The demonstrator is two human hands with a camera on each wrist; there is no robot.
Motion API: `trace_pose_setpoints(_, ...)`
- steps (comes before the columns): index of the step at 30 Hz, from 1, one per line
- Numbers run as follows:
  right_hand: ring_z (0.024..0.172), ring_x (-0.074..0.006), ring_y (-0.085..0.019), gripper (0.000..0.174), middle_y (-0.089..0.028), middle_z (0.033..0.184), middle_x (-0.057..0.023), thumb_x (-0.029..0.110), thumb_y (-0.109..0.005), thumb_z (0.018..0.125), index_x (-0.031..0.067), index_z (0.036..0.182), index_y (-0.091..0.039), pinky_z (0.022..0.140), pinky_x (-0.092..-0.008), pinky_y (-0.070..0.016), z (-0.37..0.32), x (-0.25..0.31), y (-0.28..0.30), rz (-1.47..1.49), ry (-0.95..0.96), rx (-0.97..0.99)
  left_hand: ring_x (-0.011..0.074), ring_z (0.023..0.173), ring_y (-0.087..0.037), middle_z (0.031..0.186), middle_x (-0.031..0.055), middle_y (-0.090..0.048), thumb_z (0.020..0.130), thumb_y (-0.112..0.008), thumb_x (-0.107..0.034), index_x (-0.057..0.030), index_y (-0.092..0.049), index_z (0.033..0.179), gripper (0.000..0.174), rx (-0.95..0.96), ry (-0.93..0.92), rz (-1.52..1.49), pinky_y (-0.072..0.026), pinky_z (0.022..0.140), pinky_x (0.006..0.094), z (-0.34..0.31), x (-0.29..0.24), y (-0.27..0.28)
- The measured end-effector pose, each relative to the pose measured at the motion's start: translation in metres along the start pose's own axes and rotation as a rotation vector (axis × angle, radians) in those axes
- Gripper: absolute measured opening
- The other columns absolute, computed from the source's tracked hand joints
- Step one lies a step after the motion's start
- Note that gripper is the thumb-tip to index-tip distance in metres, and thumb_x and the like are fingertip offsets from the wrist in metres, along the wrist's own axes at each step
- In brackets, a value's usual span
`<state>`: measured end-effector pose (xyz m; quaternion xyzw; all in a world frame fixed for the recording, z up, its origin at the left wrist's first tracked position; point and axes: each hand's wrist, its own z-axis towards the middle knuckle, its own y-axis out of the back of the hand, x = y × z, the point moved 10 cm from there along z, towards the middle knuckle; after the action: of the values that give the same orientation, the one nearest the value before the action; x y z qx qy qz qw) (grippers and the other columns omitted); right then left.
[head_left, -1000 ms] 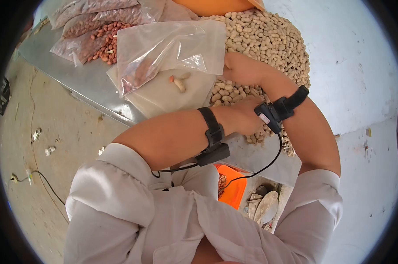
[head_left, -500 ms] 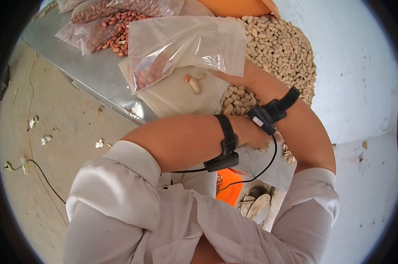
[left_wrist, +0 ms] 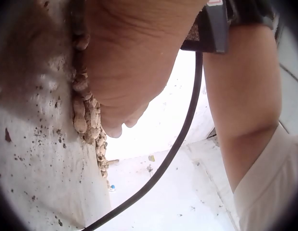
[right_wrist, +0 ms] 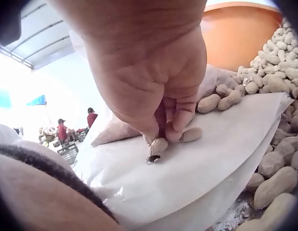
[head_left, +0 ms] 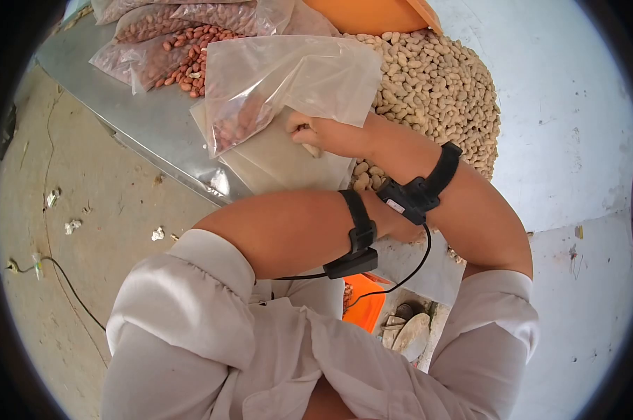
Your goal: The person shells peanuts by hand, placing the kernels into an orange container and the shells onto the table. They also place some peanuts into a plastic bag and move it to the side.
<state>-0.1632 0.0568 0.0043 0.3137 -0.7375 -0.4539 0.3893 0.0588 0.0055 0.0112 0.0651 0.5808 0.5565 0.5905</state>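
Note:
Low over a stack of flat plastic bags (head_left: 281, 164), my right hand (head_left: 323, 134) has its thumb and fingertips together on an unshelled peanut (right_wrist: 159, 145) with a broken, dark end. Another peanut (right_wrist: 191, 134) lies right beside the fingertips. In the head view the hand covers most of both. My left hand (left_wrist: 132, 67) rests at the near edge of the peanut pile (left_wrist: 92, 118), fingers relaxed and pointing down. The right forearm crosses above it and partly hides it in the head view.
A clear bag with red kernels (head_left: 243, 119) lies beyond my right hand, near filled bags (head_left: 148, 63). Behind the large peanut heap (head_left: 442, 91) stands an orange basin (head_left: 372, 15). An orange tray (head_left: 362, 301) sits below the table edge. A cable (head_left: 407, 276) hangs between the wrists.
My right hand has moved left from the peanut heap, out from behind the clear bag, onto the peanuts on the flat bags. The left hand has shifted slightly toward the near table edge.

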Motion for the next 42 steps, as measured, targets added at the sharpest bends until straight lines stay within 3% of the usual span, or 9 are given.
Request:
trace_pose_setpoints(7, 0.056, -0.0147, -0.055, 0.004, -0.057, 0.059, -0.0048, 0.005, -0.051, 0.077, 0.0047, 0.073, -0.052, 0.053, -0.0282, -0.0438, -0.003, 0.014, 0.007, -0.251, 0.052, -0.058, 0.029, 0.092, -0.058, 0.1, 0.0137, -0.061, 0.085, -0.055, -0.033, -0.0078, -0.059, 0.103, 0.031, -0.001, 0.015, -0.011, -0.0469, 0.08, 0.0385, -0.004, -0.003, 0.01)
trace_pose_setpoints(10, 0.054, -0.0155, -0.054, 0.002, -0.056, 0.06, -0.0073, 0.005, -0.053, 0.073, 0.0042, 0.071, -0.053, 0.051, -0.0285, -0.0431, -0.008, 0.021, 0.014, -0.337, 0.246, -0.196, 0.0289, 0.092, -0.058, 0.101, 0.0137, -0.06, 0.085, -0.055, -0.033, -0.0079, -0.059, 0.103, 0.031, -0.011, 0.02, -0.018, -0.0469, 0.08, 0.0385, -0.008, -0.004, 0.017)
trace_pose_setpoints(16, 0.056, -0.0224, -0.054, 0.009, -0.054, 0.061, -0.0092, 0.005, -0.059, 0.061, 0.001, 0.068, -0.054, 0.053, -0.034, -0.0417, -0.041, -0.015, 0.034, 0.107, -0.065, -0.048, 0.0297, 0.095, -0.057, 0.103, 0.0132, -0.059, 0.083, -0.057, -0.033, -0.0092, -0.059, 0.104, 0.032, -0.031, -0.028, -0.019, -0.0465, 0.08, 0.0384, 0.016, 0.008, -0.018)
trace_pose_setpoints(19, 0.052, -0.0153, -0.053, 0.011, -0.057, 0.062, -0.0058, 0.006, -0.06, 0.065, 0.0013, 0.075, -0.06, 0.048, -0.0295, -0.0405, -0.063, -0.05, 0.047, 0.123, -0.234, 0.077, 0.0299, 0.106, -0.05, 0.113, 0.0107, -0.055, 0.081, -0.058, -0.034, -0.0127, -0.059, 0.109, 0.035, -0.058, -0.174, 0.134, -0.039, 0.091, 0.0428, 0.013, -0.008, -0.008)
trace_pose_setpoints(24, 0.051, -0.0086, -0.053, 0.009, -0.058, 0.062, -0.004, 0.005, -0.06, 0.074, -0.0009, 0.08, -0.062, 0.045, -0.0222, -0.0376, -0.076, -0.054, 0.092, 0.486, -0.285, -0.174, 0.0313, 0.127, -0.03, 0.13, 0.0082, -0.044, 0.08, -0.058, -0.038, -0.0173, -0.058, 0.116, 0.042, -0.095, -0.207, 0.203, -0.028, 0.102, 0.0494, 0.015, -0.008, -0.006)
trace_pose_setpoints(27, 0.051, -0.0078, -0.053, 0.01, -0.059, 0.063, -0.0048, 0.004, -0.058, 0.076, -0.0022, 0.082, -0.063, 0.044, -0.0204, -0.0371, -0.071, -0.046, 0.102, 0.587, -0.267, -0.259, 0.0313, 0.126, -0.031, 0.128, 0.0096, -0.045, 0.08, -0.058, -0.038, -0.0177, -0.058, 0.117, 0.042, -0.171, -0.253, 0.173, -0.0267, 0.103, 0.0491, 0.013, -0.01, -0.002)
trace_pose_setpoints(30, 0.054, -0.0076, -0.054, 0.014, -0.06, 0.065, -0.0058, 0.004, -0.057, 0.078, -0.003, 0.088, -0.063, 0.046, -0.0196, -0.0379, -0.064, -0.05, 0.108, 0.744, -0.236, -0.397, 0.0301, 0.103, -0.055, 0.104, 0.0112, -0.06, 0.083, -0.057, -0.031, -0.0137, -0.057, 0.117, 0.038, -0.156, -0.232, 0.196, -0.0376, 0.094, 0.0421, 0.007, -0.014, 0.006)
trace_pose_setpoints(37, 0.073, -0.0121, -0.058, 0.022, -0.062, 0.082, -0.009, 0.0, -0.054, 0.076, -0.0042, 0.097, -0.059, 0.059, -0.023, -0.0466, -0.051, -0.03, 0.112, 1.131, -0.049, -0.566, 0.0295, 0.095, -0.059, 0.099, 0.0122, -0.06, 0.084, -0.056, -0.031, -0.0118, -0.06, 0.103, 0.028, -0.129, -0.21, 0.141, -0.0474, 0.079, 0.0404, 0.006, -0.013, 0.009)
trace_pose_setpoints(42, 0.102, -0.0282, -0.054, 0.043, -0.055, 0.112, -0.0136, -0.002, -0.058, 0.072, 0.0043, 0.114, -0.054, 0.087, -0.0347, -0.0443, -0.05, -0.007, 0.098, -0.251, 0.095, -0.329, 0.0304, 0.093, -0.06, 0.096, 0.0129, -0.061, 0.084, -0.055, -0.032, -0.0118, -0.06, 0.102, 0.027, -0.238, -0.284, 0.153, -0.0467, 0.081, 0.0412, 0.003, -0.016, 0.013)
